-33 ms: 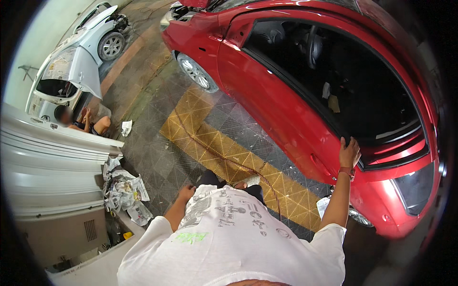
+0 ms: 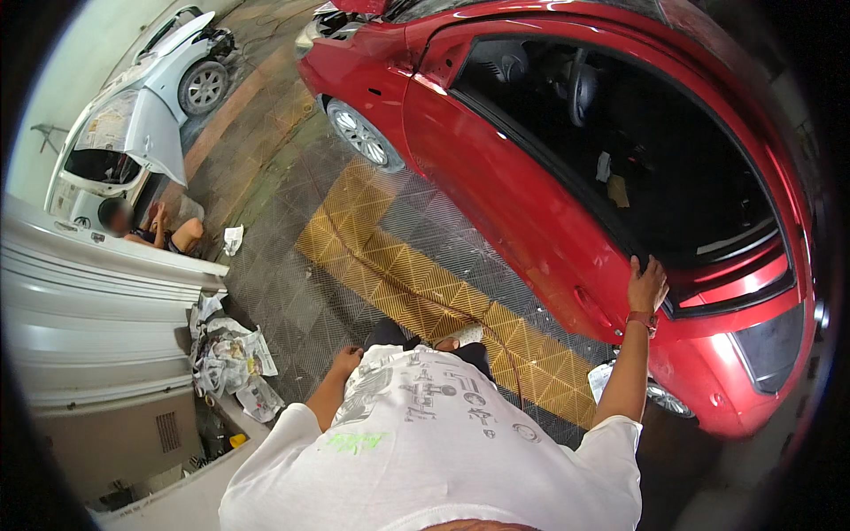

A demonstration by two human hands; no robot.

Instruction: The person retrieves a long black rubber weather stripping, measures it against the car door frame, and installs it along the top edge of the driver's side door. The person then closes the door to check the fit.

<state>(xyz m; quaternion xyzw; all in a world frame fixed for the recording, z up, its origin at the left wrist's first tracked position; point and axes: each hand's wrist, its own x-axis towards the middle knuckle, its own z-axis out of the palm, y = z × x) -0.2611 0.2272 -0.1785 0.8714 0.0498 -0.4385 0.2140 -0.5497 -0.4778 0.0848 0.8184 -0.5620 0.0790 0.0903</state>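
Note:
The red car (image 2: 522,230) stands along the right, its front door (image 2: 496,190) closed and its side window opening dark. My right hand (image 2: 648,288) rests over the rear part of that door's window sill, fingers bent across the edge, just above the door handle (image 2: 595,305). A reddish-brown band circles my right wrist. Low at my left side, beside my white shirt, hangs my left hand (image 2: 348,359); its fingers are mostly hidden and I see nothing in it. Inside the car are a steering wheel (image 2: 581,88) and a small tan piece (image 2: 617,190).
Grey and yellow floor tiles (image 2: 425,292) lie underfoot, with a thin hose (image 2: 390,279) across them. Crumpled paper (image 2: 230,354) is heaped by a white panel (image 2: 97,301) at left. A person (image 2: 159,230) sits near a partly dismantled white car (image 2: 159,124).

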